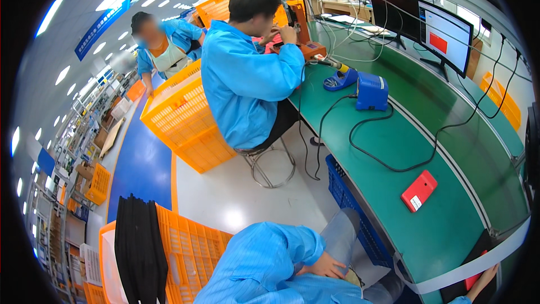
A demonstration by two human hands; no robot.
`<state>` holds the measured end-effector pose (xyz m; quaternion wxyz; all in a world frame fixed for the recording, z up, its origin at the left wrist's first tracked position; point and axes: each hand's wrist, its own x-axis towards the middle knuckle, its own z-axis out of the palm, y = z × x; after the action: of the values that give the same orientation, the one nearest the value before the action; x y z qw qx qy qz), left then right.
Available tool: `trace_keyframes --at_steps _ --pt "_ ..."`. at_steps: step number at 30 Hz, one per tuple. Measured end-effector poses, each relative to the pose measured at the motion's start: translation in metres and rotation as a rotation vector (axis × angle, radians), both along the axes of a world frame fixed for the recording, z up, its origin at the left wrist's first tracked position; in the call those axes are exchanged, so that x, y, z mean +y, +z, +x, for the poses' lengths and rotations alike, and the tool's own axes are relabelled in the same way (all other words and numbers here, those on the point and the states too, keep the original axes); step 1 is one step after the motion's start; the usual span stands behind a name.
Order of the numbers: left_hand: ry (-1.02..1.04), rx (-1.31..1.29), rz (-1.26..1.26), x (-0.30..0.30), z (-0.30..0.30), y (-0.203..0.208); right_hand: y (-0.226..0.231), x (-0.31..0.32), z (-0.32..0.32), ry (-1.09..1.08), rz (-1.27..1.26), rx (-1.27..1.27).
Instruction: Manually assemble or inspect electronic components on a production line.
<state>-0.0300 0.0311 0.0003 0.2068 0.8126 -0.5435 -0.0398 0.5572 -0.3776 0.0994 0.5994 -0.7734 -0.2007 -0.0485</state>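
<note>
My left hand [326,266] lies across my lap with its fingers stretched out flat on the jeans, holding nothing that shows. At the lower right edge my right hand [485,281] has its fingers around the side of a red flat case [473,279], mostly hidden by the hand and a pale strip [467,282]. Beneath it lies a black mat [454,291] on the green bench [388,152]. Farther along the bench, apart from both hands, rests another red flat case [419,191] with a white label.
A blue soldering station [372,91], its iron stand [340,79] and a looping black cable [394,169] occupy the bench. Two monitors [444,34] stand behind. A seated co-worker [247,84] and a standing one [163,45] are beyond. Orange crates [191,247] sit left; a blue crate [360,219] is below the bench.
</note>
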Motion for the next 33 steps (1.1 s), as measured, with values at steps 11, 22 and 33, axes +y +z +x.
trace_keyframes --at_steps 11,22,33 --pt "-0.009 0.012 0.032 0.0 0.004 0.004 0.037 0.032 -0.046 -0.099 -0.033 0.114" --pt "-0.014 -0.072 0.004 -0.003 0.002 -0.01 0.046 0.044 -0.056 -0.154 -0.018 0.11" --pt "-0.016 -0.031 -0.026 -0.004 0.009 -0.004 0.059 0.039 -0.029 0.012 0.004 0.191"
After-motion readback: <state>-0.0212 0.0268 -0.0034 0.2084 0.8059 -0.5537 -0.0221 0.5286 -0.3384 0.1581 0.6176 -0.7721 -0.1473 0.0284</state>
